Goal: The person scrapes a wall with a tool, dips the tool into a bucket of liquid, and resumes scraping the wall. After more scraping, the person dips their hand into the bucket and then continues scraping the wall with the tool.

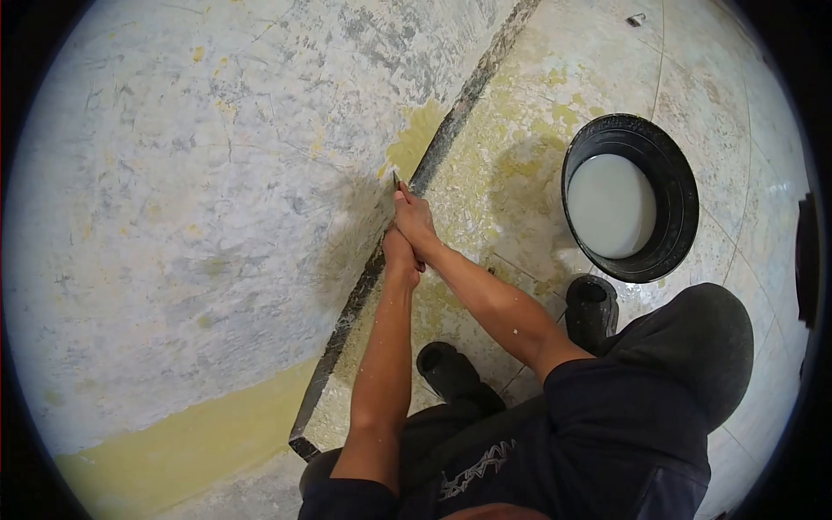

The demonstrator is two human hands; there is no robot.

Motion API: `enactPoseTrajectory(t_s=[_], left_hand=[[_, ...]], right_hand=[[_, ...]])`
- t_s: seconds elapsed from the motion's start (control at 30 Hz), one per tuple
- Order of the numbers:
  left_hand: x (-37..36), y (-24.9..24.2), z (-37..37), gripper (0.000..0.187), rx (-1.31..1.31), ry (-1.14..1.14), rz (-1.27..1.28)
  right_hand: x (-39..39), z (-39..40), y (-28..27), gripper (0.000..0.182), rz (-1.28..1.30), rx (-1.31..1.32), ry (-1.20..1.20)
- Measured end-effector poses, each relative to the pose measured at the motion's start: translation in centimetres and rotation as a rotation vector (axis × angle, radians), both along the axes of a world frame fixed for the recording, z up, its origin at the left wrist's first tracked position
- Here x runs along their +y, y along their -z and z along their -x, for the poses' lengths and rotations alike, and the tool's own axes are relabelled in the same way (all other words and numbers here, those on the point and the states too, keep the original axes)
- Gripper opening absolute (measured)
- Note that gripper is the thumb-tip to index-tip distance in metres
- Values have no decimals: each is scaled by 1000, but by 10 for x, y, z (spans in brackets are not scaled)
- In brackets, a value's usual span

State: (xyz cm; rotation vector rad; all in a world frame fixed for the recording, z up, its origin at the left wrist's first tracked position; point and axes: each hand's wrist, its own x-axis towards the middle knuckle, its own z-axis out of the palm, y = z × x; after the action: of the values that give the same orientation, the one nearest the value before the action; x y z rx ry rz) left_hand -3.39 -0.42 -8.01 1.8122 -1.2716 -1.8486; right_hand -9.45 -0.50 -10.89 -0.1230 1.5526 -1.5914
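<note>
My right hand (414, 220) is closed around a scraper (396, 179), low on the wall just above the dark baseboard. Only the thin dark tip of the tool shows past my fingers, at the lower edge of a yellow paint patch (416, 137). My left hand (399, 251) is closed too, pressed against my right hand around the handle. Most of the handle is hidden by my fingers. The wall (217, 165) around the tool is scuffed white and grey, with small yellow specks.
A black bucket (679, 204) of cloudy whitish liquid stands on the floor to the right. Yellow flakes (529, 173) litter the wet tiles along the baseboard (351, 312). My dark shoes (592, 308) are close by. A yellow band (199, 425) crosses the wall's lower left.
</note>
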Motion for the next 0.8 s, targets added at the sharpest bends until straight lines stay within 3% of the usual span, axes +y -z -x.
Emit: enactPoseTrajectory(t_s=[0.37, 0.67, 0.8], left_hand=[[-4, -24, 6, 35, -11, 103, 37], [-10, -15, 5, 34, -8, 75, 29], [-1, -19, 11, 35, 44, 67, 76]], right_hand=[[-12, -2, 5, 49, 3, -77, 66], [-14, -2, 2, 49, -14, -43, 97], [-11, 6, 5, 49, -38, 15, 23]])
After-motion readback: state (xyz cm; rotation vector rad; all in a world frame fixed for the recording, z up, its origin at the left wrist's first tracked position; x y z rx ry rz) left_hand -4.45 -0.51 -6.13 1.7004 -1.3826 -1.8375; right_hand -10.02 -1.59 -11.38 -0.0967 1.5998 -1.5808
